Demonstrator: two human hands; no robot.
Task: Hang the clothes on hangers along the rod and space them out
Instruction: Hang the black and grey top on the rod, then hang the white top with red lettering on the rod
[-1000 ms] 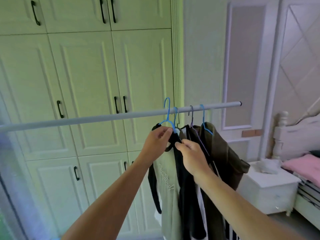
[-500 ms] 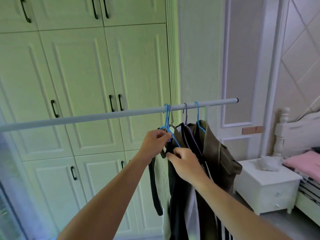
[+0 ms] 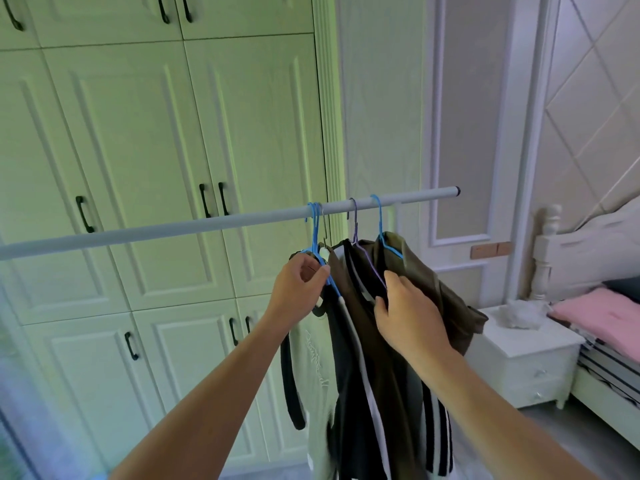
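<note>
Her left hand (image 3: 300,284) pinches the shoulder of a blue hanger (image 3: 317,237); the right hand (image 3: 407,313) curls, seemingly gripping dark cloth by the purple hanger (image 3: 354,221). The clothes (image 3: 374,341) hang bunched near the rod (image 3: 207,225)'s right end, unspaced. Leftward, the rod runs bare.
</note>
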